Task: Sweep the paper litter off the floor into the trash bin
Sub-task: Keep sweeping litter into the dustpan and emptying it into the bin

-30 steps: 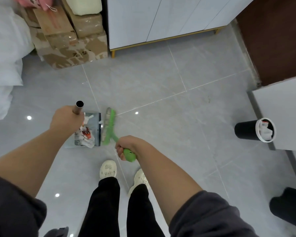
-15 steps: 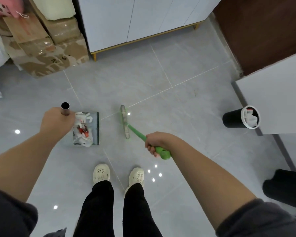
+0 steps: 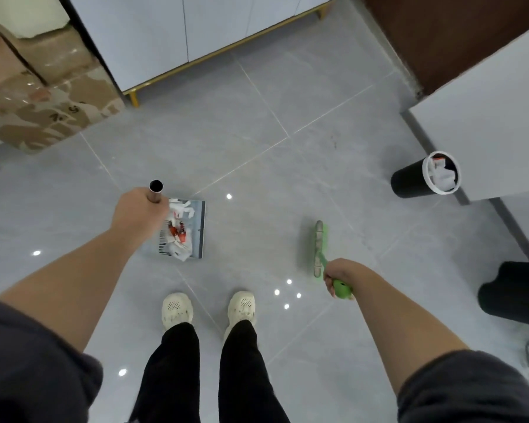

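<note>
A grey dustpan (image 3: 199, 227) rests on the tiled floor, filled with white and red paper litter (image 3: 177, 230). My left hand (image 3: 136, 213) grips the top of its metal handle (image 3: 155, 190). My right hand (image 3: 341, 276) grips the green handle of a green broom (image 3: 320, 245), whose head lies on the floor well to the right of the dustpan. A black trash bin (image 3: 409, 183) with a white rim stands at the right, against a white cabinet, with white paper inside.
Cardboard boxes (image 3: 43, 96) are stacked at the far left. A white cupboard (image 3: 177, 35) on gold legs stands at the back. A white cabinet (image 3: 486, 123) and brown wall lie to the right. A dark object (image 3: 513, 290) sits at the right edge. My feet (image 3: 208, 308) stand below the dustpan.
My right hand has swung the broom away from the dustpan toward the right, nearer the bin. The dustpan with litter and my left hand stayed in place. The view turned right.
</note>
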Available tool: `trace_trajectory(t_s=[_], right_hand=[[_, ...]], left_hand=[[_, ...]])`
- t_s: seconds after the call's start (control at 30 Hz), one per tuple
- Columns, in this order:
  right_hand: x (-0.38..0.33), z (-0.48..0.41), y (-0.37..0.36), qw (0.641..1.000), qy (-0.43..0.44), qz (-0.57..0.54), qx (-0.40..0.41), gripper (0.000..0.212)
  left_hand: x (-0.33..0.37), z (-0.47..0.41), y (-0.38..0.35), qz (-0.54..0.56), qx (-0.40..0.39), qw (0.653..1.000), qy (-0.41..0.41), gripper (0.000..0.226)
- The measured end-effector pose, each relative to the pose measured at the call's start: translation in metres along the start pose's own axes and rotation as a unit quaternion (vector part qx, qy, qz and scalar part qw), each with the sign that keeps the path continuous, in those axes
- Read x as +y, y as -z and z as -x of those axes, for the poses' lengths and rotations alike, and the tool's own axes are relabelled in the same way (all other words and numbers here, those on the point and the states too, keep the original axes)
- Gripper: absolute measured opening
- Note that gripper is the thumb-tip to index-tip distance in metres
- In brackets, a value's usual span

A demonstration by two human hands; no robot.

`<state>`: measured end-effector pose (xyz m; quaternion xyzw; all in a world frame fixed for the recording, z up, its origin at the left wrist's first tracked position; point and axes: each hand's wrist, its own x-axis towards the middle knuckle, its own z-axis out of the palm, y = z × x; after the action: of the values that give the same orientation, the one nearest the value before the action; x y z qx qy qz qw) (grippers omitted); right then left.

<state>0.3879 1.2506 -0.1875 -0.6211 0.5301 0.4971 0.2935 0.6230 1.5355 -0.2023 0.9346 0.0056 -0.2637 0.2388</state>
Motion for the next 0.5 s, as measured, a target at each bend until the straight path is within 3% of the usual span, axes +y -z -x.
trace_trajectory(t_s=[0.07, 0.17, 0.3, 0.43, 0.5], right_hand=[[0.003, -0.012, -0.009, 1.000, -0.013, -0.011, -0.023, 0.028], [-0.005, -0.019, -0.031, 0.991, -0.046, -0.111, -0.055, 0.017], [-0.052, 0.003, -0.060, 0.976, 0.003, -0.177, -0.125, 0.016], [-0.095, 0.025, -0.067, 0.949, 0.032, -0.243, -0.198, 0.022], [-0.108, 0.038, -0.058, 0.927, 0.029, -0.285, -0.242, 0.041]], left_hand=[[0.007, 0.003, -0.009, 0.002, -0.010, 1.000, -0.006, 0.037], [0.016, 0.006, -0.022, 0.001, -0.024, 1.000, -0.013, 0.034], [0.017, 0.003, -0.027, -0.003, -0.025, 1.000, -0.007, 0.031], [0.019, -0.003, -0.026, -0.001, -0.030, 1.000, -0.003, 0.029], [0.021, -0.004, -0.023, 0.006, -0.030, 1.000, -0.006, 0.031]])
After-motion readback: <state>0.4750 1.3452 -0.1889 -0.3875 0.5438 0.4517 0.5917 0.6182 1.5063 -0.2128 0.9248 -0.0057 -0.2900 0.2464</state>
